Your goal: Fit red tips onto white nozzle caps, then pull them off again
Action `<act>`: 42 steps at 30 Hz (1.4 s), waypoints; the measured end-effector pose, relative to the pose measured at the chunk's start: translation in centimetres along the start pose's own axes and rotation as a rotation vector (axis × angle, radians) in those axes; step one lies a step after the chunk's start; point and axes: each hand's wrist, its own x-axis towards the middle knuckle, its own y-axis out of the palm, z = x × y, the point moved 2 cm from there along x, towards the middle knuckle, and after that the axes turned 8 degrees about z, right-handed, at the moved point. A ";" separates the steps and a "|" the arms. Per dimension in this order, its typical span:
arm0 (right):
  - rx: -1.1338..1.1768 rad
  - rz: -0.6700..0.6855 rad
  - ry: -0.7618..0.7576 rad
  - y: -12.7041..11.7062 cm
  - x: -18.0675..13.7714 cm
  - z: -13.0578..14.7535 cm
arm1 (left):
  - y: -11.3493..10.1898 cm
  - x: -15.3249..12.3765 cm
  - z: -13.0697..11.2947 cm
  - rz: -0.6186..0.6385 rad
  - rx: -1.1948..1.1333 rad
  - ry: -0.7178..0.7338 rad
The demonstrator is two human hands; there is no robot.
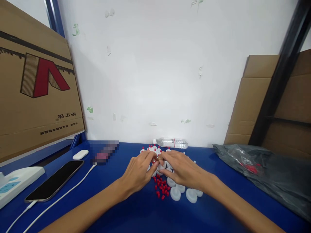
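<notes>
My left hand [140, 171] and my right hand [181, 169] meet over the middle of the blue table [126, 210]. Their fingertips are pinched together on a small white cap [159, 165] with a red piece. Just in front of the hands lies a pile of small red plugs [162, 187]. Several loose white round caps [181, 191] lie to the right of it. Behind the hands stand several finished white caps with red tips [152, 149].
A clear water bottle [171, 142] lies by the white wall. On the left are a phone [54, 183] with a white cable [73, 191], a white earbud case [80, 154], a power strip [14, 184] and a leaning cardboard box [36, 84]. A dark plastic bag [262, 171] sits right.
</notes>
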 end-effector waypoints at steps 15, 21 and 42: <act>-0.143 -0.206 0.254 -1.3 -2.7 -9.3 | 0.2 0.0 0.0 0.073 -0.363 -0.058; 0.049 -0.085 0.484 0.8 -4.0 -13.2 | 0.3 -0.3 -0.9 0.147 -0.130 0.088; 0.018 0.022 0.468 1.9 -4.2 -13.2 | 0.8 -0.5 -1.0 0.106 0.018 0.218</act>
